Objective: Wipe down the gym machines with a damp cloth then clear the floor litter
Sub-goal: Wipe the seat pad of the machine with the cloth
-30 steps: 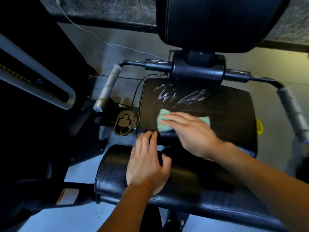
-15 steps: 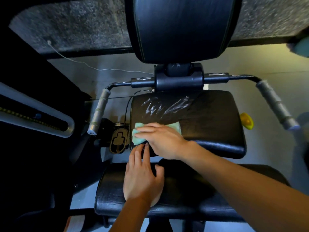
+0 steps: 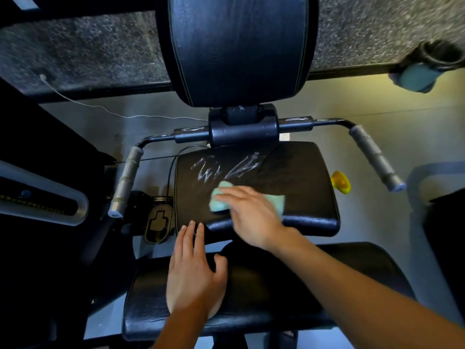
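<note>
A pale green cloth [image 3: 278,201] lies on the black seat pad [image 3: 307,187] of a gym machine. My right hand [image 3: 251,217] presses flat on the cloth with straight fingers, covering its middle. White streaks [image 3: 224,167] mark the pad's far part, just beyond the cloth. My left hand [image 3: 193,270] rests flat on the nearer black pad [image 3: 289,285], its fingertips reaching the seat pad's front edge. A tall black backrest [image 3: 239,46] rises behind the seat.
Grey-gripped handles stand left [image 3: 125,180] and right [image 3: 375,157] of the seat. A yellow object [image 3: 341,182] lies on the floor at the right, and a white cord [image 3: 113,112] runs across the floor behind. A dark machine frame [image 3: 42,197] fills the left side.
My right hand has slid the cloth from the seat pad's left front corner toward its middle. My left hand stays on the near pad. The view has tilted up a little.
</note>
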